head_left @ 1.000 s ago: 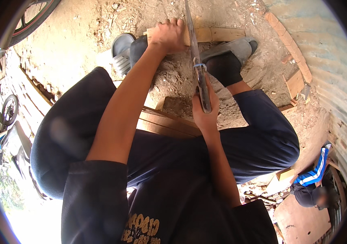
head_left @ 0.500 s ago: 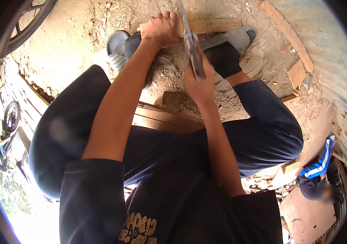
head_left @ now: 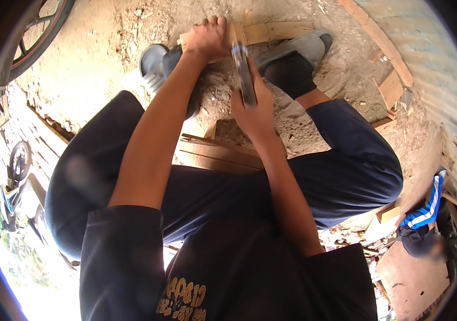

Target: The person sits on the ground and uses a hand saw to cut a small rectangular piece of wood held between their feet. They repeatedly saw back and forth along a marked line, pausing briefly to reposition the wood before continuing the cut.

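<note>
My left hand (head_left: 207,38) is closed on a pale strip of wood (head_left: 279,32) that lies crosswise near the ground, between and beyond my feet. In my right hand (head_left: 255,109) is a long-bladed knife (head_left: 246,80) with a dark handle and a bright metal collar. Its blade is blurred and seen nearly edge-on, close to the wood just right of my left hand. I cannot tell whether the blade touches the wood. A grey sandal (head_left: 300,51) on my right foot sits against the strip, and the other sandal (head_left: 153,59) is left of it.
Wooden boards (head_left: 217,155) lie between my legs. A wheel (head_left: 41,35) stands at upper left. Curved wood (head_left: 375,35) runs along the corrugated metal wall (head_left: 437,64) at right, with wood blocks (head_left: 390,91) nearby. Another person (head_left: 421,230) is at lower right by a board.
The knife's blade, raised and stretching far ahead before, now shows short beside the wood. My right hand has shifted slightly left and nearer to me; the left still grips the wood.
</note>
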Demonstrator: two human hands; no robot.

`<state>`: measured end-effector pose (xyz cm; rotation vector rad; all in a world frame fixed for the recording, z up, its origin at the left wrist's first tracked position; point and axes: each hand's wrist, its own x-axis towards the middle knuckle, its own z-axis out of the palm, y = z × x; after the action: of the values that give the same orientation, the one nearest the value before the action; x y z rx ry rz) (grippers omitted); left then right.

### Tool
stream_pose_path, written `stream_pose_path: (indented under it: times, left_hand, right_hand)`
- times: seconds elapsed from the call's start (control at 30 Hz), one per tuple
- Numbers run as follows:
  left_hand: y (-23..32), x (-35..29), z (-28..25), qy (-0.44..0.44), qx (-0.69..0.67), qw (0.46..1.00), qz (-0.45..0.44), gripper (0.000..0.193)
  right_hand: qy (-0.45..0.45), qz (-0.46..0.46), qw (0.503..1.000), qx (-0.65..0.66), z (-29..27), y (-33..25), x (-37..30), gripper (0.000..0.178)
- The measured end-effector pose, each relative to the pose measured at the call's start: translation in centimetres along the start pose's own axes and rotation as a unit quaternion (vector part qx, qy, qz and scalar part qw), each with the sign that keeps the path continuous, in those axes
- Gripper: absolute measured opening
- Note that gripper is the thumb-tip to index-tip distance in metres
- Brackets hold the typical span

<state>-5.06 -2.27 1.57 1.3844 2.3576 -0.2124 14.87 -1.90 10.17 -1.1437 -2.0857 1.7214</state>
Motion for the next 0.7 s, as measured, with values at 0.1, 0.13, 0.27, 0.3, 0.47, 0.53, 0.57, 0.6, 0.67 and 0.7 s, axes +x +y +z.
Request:
stream_pose_path:
  times: [0.1, 0.13, 0.27, 0.3, 0.47, 0.53, 0.57, 0.6, 0.67, 0.7]
  left_hand:
    - [0.6, 0.0, -0.7, -0.006, 0.003, 1.000, -0.008, 0.069]
    - [0.6, 0.0, -0.9, -0.009, 0.001, 1.000, -0.009, 0.070]
    - [0.4, 0.2, -0.3, 0.011, -0.015, 1.000, -0.007, 0.073]
    - [0.4, 0.1, -0.2, 0.009, -0.017, 1.000, -0.005, 0.074]
    - [0.2, -0.1, -0.4, 0.013, 0.025, 1.000, -0.003, 0.083]
    - [0.5, -0.1, 0.0, 0.008, 0.015, 1.000, -0.005, 0.084]
    - [0.7, 0.1, -0.2, 0.006, -0.001, 1.000, -0.007, 0.084]
    - [0.6, 0.2, -0.3, 0.005, -0.015, 1.000, -0.012, 0.083]
    - [0.3, 0.1, -0.3, 0.012, -0.028, 0.999, -0.011, 0.081]
    - [0.2, 0.1, -0.2, 0.015, -0.035, 0.999, -0.011, 0.080]
  right_hand:
    - [0.018, -0.007, 0.999, 0.036, -0.9, 1.9, -3.2, 0.065]
    - [0.029, -0.016, 0.998, 0.058, -1.0, 2.5, -4.0, 0.063]
    - [0.010, -0.025, 0.999, 0.020, -0.3, 1.4, 1.0, 0.063]
    - [0.008, -0.019, 0.999, 0.040, -0.3, 1.2, 1.5, 0.064]
    - [0.038, -0.053, 0.996, 0.056, -0.6, 3.6, -3.2, 0.065]
    - [0.028, -0.038, 0.998, 0.031, -0.5, 3.0, -1.9, 0.064]
    - [0.023, -0.025, 0.999, 0.020, -0.5, 2.3, -0.5, 0.064]
    - [0.006, -0.018, 0.999, 0.037, -0.8, 1.9, 0.8, 0.063]
    - [-0.027, 0.000, 0.997, 0.072, -1.1, 1.4, 2.7, 0.060]
    - [0.001, -0.027, 0.997, 0.079, -0.7, 2.2, 1.3, 0.059]
